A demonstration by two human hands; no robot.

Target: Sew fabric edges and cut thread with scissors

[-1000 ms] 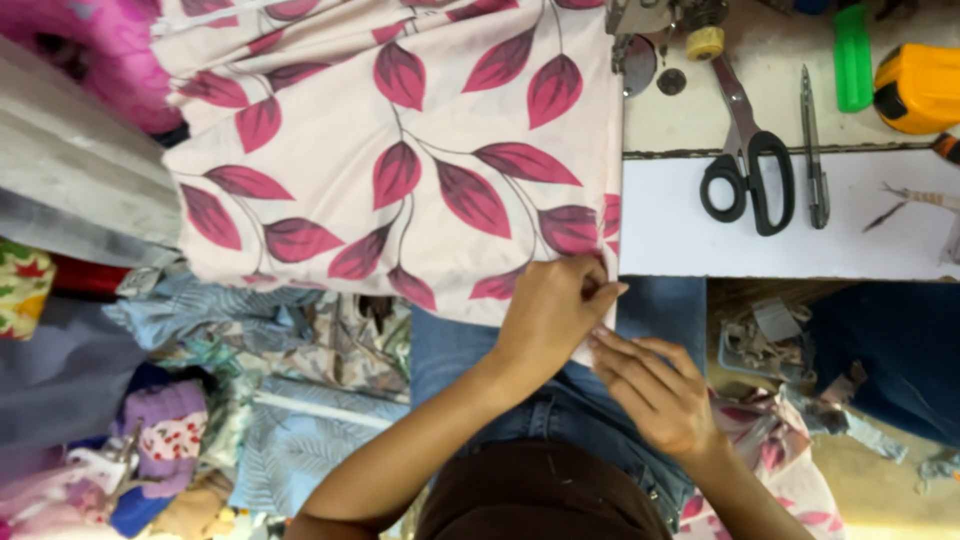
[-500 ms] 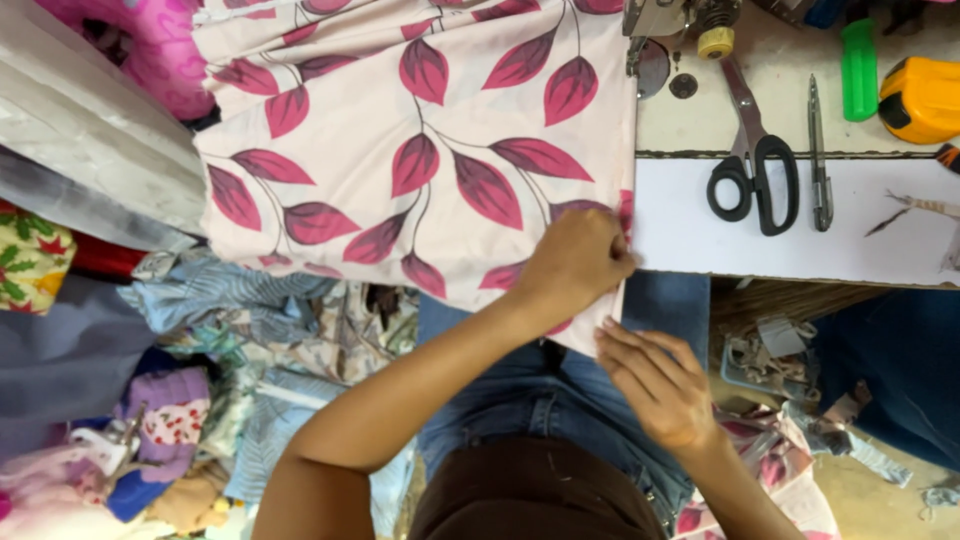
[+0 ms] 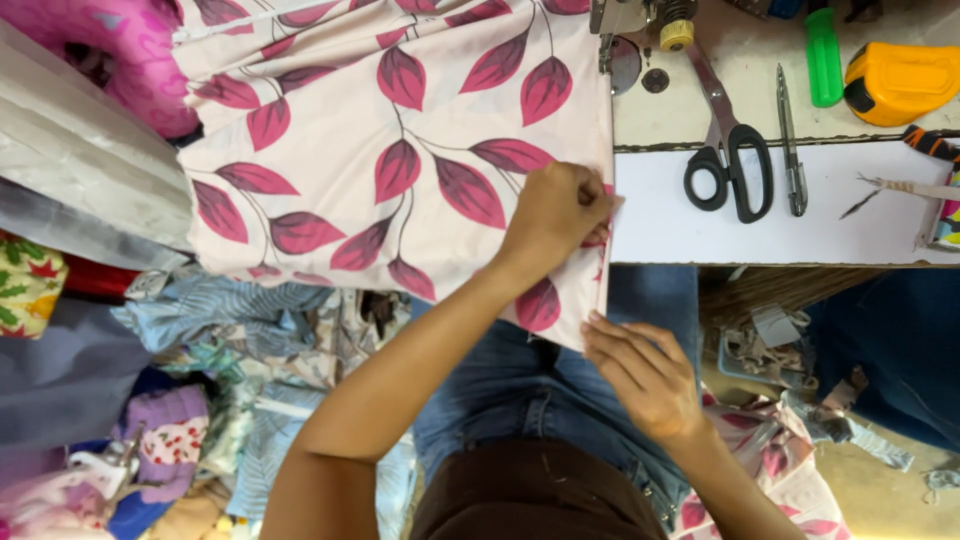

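Observation:
A pale pink cloth with dark red leaves (image 3: pixel 400 160) lies over the sewing table and hangs down into my lap. My left hand (image 3: pixel 556 212) pinches its right edge at the table's front edge, fingers closed on the fabric. Lower down, my right hand (image 3: pixel 640 372) grips the cloth's hanging corner by the fingertips, above my jeans. The sewing machine's foot (image 3: pixel 640 20) stands at the cloth's far right corner.
Black-handled scissors (image 3: pixel 730 150), a slim metal tool (image 3: pixel 790 140), a green object (image 3: pixel 824 45) and a yellow tape measure (image 3: pixel 900 82) lie on the white table (image 3: pixel 700 225). A heap of mixed fabrics (image 3: pixel 150 400) fills the left floor; scraps (image 3: pixel 780 340) lie at the right.
My left hand slid up the cloth's right edge toward the table and clamped there. My right hand stayed low at the hanging corner. The view shifted slightly left.

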